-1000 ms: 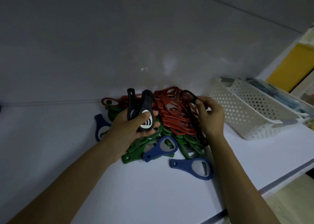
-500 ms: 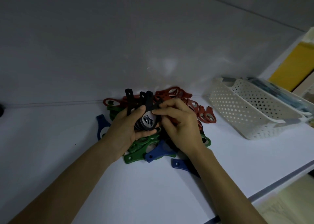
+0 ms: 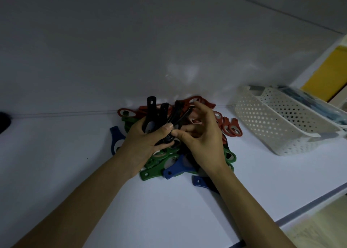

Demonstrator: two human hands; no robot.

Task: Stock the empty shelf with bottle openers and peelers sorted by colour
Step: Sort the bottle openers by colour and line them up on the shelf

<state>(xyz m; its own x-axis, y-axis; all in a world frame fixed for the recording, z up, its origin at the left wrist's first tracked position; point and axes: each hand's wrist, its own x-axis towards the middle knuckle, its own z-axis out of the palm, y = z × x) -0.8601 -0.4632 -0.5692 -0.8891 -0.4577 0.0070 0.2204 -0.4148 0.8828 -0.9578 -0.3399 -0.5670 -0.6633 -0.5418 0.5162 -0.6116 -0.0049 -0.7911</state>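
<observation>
Pointing slim, holed handles up toward the back wall, the flat black bottle openers fan out, gripped by the left hand above the pile on the white shelf. The right hand pinches the rightmost one.

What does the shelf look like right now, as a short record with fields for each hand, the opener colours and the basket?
left hand: grips a fan of black openers, handles pointing up
right hand: pinches the same bunch from its right side
pile under the hands: red openers at the back, green openers and blue openers in front, mixed together
basket: white, perforated, right of the pile, not touching it
shelf: white
</observation>
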